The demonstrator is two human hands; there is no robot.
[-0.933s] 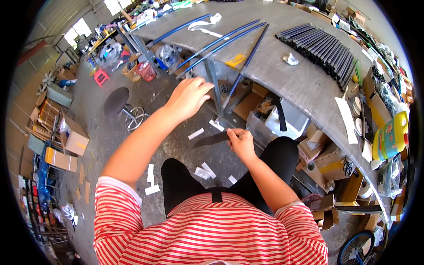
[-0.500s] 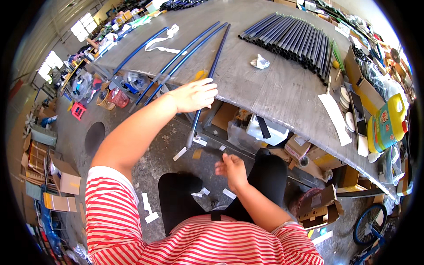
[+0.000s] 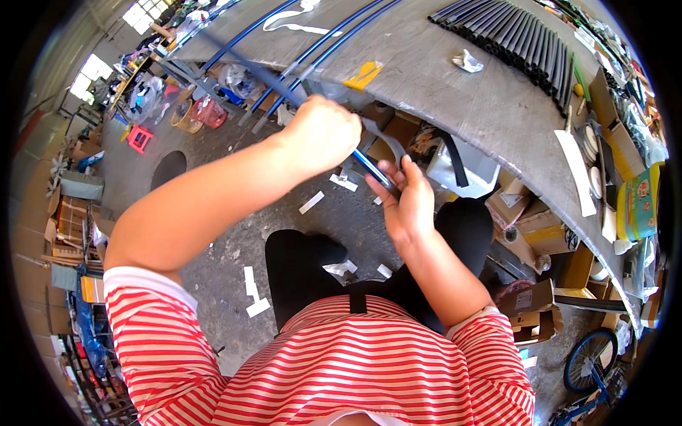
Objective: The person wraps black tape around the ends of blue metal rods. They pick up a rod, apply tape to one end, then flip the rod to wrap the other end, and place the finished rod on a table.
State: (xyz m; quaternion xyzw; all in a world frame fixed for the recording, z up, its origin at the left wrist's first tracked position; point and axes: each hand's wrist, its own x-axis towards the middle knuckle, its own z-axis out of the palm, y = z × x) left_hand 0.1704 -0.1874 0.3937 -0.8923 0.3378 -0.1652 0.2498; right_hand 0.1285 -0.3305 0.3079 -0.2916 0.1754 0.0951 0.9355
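A blue rod (image 3: 371, 167) slants across in front of me, its far part blurred by motion. My left hand (image 3: 317, 136) is closed in a fist around it over the table's near edge. At the rod's near end my right hand (image 3: 413, 206) has its fingers bent around the tip. A thin dark grey strip (image 3: 388, 144) curves beside the rod from my left fist to my right fingers; I cannot tell which hand bears it. More blue rods (image 3: 330, 51) lie on the table, their near ends jutting over its edge.
The grey table (image 3: 426, 92) carries a row of dark tubes (image 3: 511, 39), a crumpled white scrap (image 3: 467, 61) and a white ribbon (image 3: 295, 28). A yellow jug (image 3: 638, 206) stands at the right. Beneath are boxes and a white bin (image 3: 477, 174). Paper scraps (image 3: 311, 202) litter the floor.
My left hand has lifted the rod off the table and swung its far end leftward. My right hand has risen to its near end. The dark strip now shows between my hands.
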